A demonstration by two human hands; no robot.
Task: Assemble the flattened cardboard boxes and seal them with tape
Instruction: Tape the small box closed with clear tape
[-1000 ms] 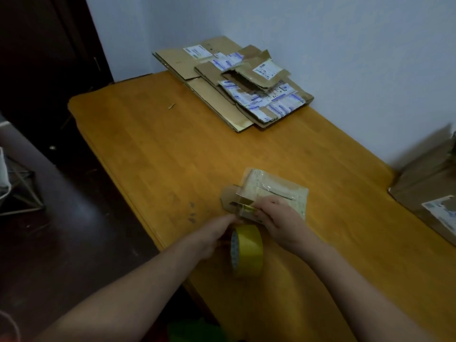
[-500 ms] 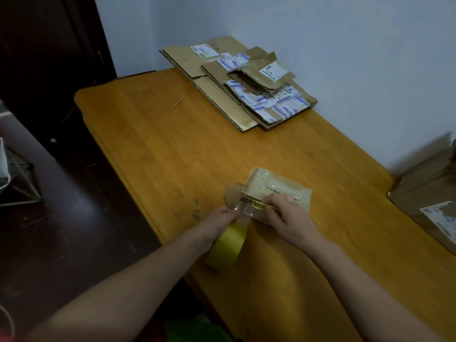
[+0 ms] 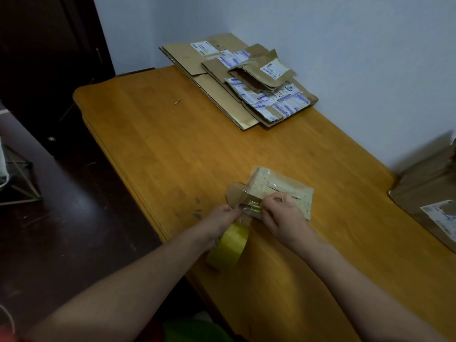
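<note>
The small box point(image 3: 278, 191) sits near the table's point(image 3: 172, 149) front edge. It looks light, thin-walled and slick with film, so it is best steadied by its stiff edges. The left hand point(image 3: 222, 218) curls round the roll point(image 3: 228, 245), and the right hand point(image 3: 283, 213) pinches the strip point(image 3: 249, 207) at the box's near end. The box's contents are hidden.

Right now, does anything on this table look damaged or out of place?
Yes. The top box on the flattened cardboard stack by the wall is torn open, its flap ragged and lifted. A small scrap lies loose on the table.
</note>
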